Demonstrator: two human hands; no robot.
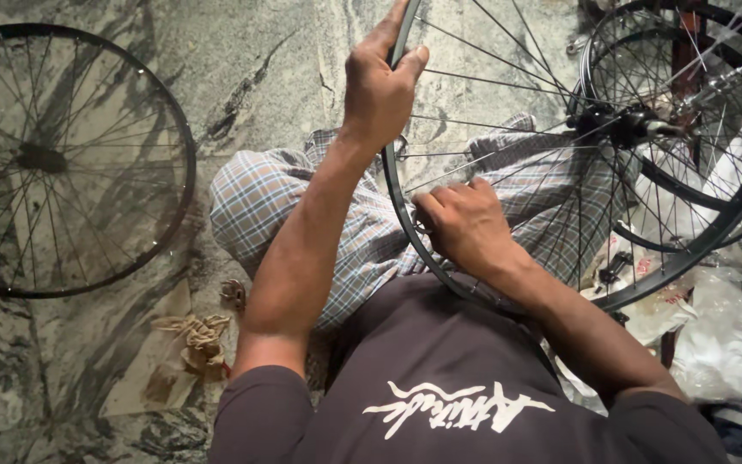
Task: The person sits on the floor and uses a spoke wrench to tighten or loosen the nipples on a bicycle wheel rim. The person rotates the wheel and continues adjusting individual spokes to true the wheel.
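A black spoked bicycle wheel (405,215) rests across my lap, its hub (616,120) to the right. My left hand (380,82) grips the rim near the top, thumb hooked over its edge. My right hand (465,228) is closed at the lower part of the rim, fingers pinched where a spoke meets it; whatever small thing it may hold is hidden. I sit cross-legged in a checked cloth (259,202) and a dark shirt.
Another black spoked wheel (178,129) lies flat on the marbled stone floor at the left. A third wheel (732,34) stands at the upper right. A rag (199,339) lies by my left knee. White plastic bags (732,335) pile up at the right.
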